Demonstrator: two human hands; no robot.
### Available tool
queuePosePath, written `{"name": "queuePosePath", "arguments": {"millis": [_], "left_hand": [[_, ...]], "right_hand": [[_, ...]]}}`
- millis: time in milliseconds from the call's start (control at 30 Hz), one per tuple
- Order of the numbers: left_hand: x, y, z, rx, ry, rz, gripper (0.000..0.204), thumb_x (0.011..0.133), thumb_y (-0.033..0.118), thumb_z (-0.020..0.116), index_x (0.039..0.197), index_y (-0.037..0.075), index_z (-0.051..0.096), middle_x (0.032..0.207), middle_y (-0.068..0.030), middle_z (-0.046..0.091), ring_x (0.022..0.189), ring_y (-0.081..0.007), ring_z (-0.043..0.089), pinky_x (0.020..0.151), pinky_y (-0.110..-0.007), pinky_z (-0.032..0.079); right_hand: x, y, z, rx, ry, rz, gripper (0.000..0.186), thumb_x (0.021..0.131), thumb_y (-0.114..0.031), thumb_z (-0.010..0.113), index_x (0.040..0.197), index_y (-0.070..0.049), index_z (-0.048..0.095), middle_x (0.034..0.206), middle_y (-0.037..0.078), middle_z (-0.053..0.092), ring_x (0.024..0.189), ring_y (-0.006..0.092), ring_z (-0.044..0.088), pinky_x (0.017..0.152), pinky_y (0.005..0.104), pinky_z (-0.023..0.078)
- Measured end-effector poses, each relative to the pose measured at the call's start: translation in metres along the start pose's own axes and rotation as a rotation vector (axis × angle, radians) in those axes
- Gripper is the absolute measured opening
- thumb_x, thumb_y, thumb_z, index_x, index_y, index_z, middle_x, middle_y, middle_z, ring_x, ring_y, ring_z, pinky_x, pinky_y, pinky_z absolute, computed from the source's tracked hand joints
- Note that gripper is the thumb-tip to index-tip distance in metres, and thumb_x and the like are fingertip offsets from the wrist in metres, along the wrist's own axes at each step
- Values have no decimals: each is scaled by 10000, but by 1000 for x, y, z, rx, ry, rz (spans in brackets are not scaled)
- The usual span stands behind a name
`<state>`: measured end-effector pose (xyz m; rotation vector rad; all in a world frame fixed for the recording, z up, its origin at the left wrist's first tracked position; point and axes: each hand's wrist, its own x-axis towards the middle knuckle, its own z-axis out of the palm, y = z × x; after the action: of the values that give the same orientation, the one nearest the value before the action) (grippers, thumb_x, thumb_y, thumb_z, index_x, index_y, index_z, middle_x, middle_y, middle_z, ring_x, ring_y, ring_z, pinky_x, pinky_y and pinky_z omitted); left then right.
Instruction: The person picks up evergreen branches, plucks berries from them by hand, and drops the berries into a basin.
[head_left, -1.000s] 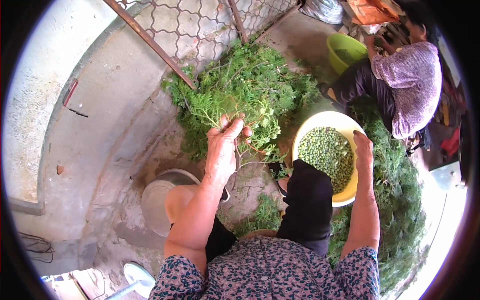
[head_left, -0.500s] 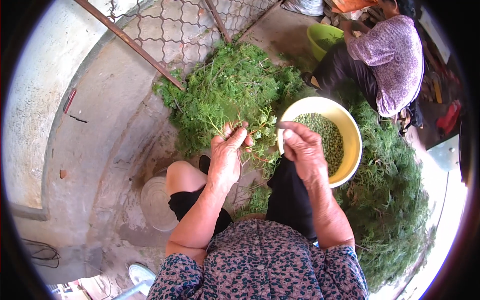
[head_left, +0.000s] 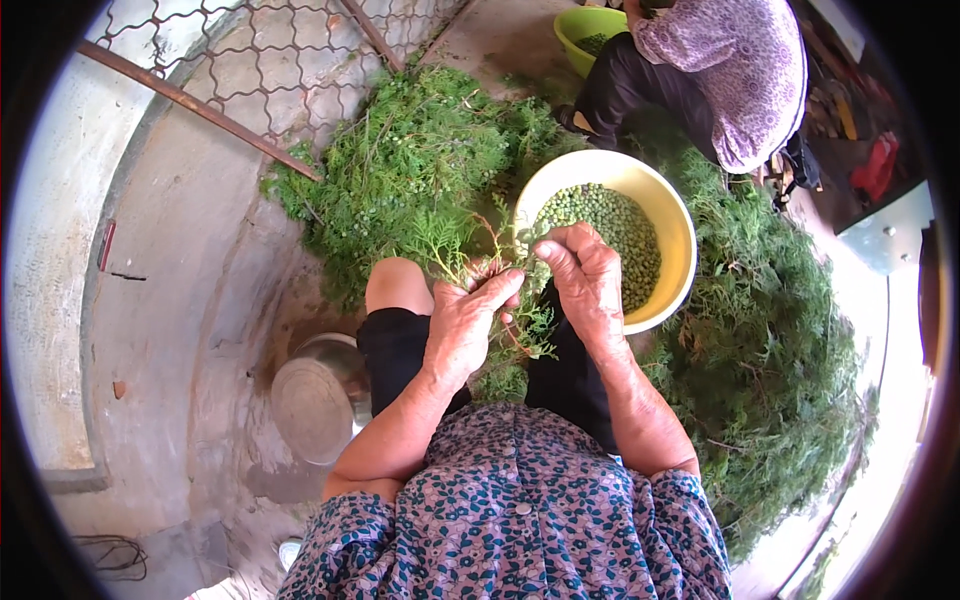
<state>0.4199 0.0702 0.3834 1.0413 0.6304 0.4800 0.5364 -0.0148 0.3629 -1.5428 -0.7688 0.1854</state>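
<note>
My left hand (head_left: pixel 463 325) is closed on the stems of a leafy evergreen sprig (head_left: pixel 440 240), its thumb pressed along the top. Small pale green seed cones (head_left: pixel 526 242) cluster at the sprig's right side. Against that cluster, the thumb and forefinger of my right hand (head_left: pixel 588 290) are pinched; exactly what lies between the tips is partly hidden. Just beyond the right hand stands a pale yellow bucket (head_left: pixel 677 225), holding many loose green seed cones (head_left: pixel 615 225). Both hands are above my lap, at the bucket's near left side.
A heap of cut evergreen branches (head_left: pixel 400 160) lies ahead, another (head_left: pixel 760 380) to the right. A person (head_left: pixel 715 60) sits at the far right beside a lime-green tub (head_left: pixel 572 45). Left of my knee is a round metal container (head_left: pixel 312 410). Rusty wire mesh (head_left: pixel 280 70) leans far left.
My right hand has come from the bucket's rim to the sprig and now pinches at its cones. The left hand keeps its hold. The whole view has shifted, moving the bucket leftward and up.
</note>
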Motion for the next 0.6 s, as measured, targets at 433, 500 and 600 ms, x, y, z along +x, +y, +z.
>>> {"name": "queuePosePath", "arguments": {"millis": [433, 500, 600], "left_hand": [[-15, -13, -23, -211, -32, -74, 34, 817, 42, 593, 850, 45, 589, 670, 21, 533, 559, -62, 473, 472, -199, 342], [-18, -14, -33, -219, -19, -86, 27, 815, 31, 584, 837, 46, 584, 658, 24, 522, 542, -57, 464, 459, -196, 332], [-24, -14, -46, -198, 35, -42, 27, 809, 33, 600, 827, 44, 584, 661, 22, 523, 544, -59, 461, 457, -200, 328]], "right_hand": [[-46, -7, 10, 1036, -179, 729, 213, 839, -119, 621, 1033, -31, 611, 760, 21, 615, 611, 97, 544, 512, 197, 409], [-51, -5, 27, 1031, -219, 631, 199, 833, -126, 632, 1008, -32, 627, 723, 7, 609, 552, 88, 516, 488, 200, 400], [-49, -10, 37, 1007, -187, 681, 142, 812, -152, 655, 897, -40, 637, 694, 26, 606, 518, 95, 508, 467, 211, 402]]}}
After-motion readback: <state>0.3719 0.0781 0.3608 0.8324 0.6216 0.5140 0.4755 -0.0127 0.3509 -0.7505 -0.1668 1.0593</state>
